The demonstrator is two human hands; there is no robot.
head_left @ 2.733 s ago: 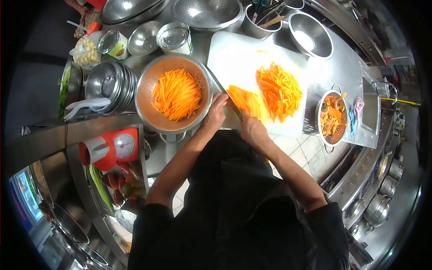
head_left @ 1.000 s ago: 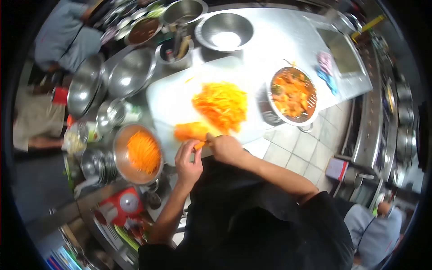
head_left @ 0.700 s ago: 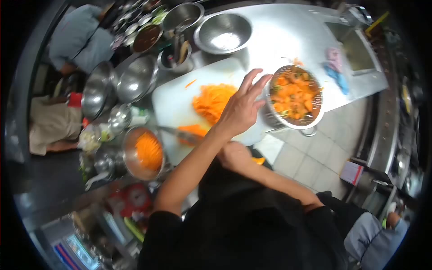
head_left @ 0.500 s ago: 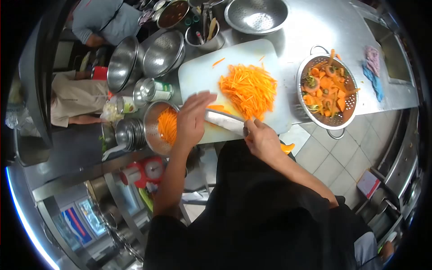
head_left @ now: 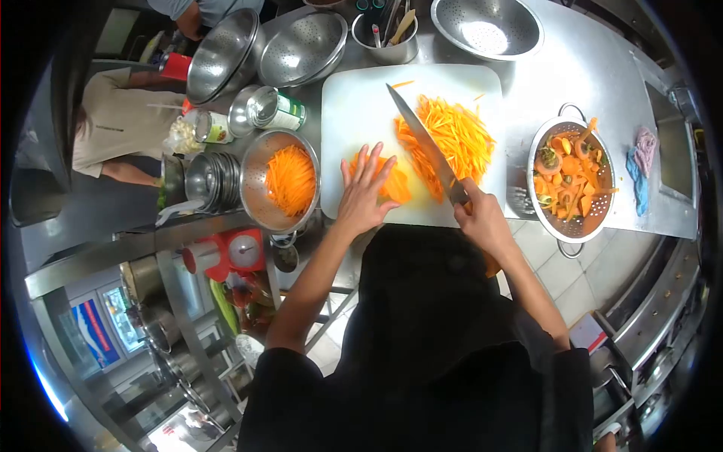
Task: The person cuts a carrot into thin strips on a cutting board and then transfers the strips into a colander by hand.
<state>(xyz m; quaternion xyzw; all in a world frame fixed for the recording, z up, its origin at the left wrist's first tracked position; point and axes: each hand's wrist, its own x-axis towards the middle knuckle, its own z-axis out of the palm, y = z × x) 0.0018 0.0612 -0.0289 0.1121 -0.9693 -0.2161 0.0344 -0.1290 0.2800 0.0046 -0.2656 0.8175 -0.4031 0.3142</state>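
As seen around the white cutting board [head_left: 346, 98]: left, first colander [head_left: 257, 163] of orange shreds [head_left: 290, 181]; over it, left hand [head_left: 363, 200] spread on orange slices [head_left: 399, 187], right hand [head_left: 483, 220] closed round knife [head_left: 426, 141] slanting across shredded pile [head_left: 468, 139]; right, second colander [head_left: 570, 235] of trimmings [head_left: 572, 177].

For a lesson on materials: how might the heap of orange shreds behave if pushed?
The heap of orange shreds would probably spread rather than slide as one, since its strands lie loose and crisscrossed. The strands look thin, so each is likely light and bendy. Some may trail behind: stray ones lie apart on the white board.
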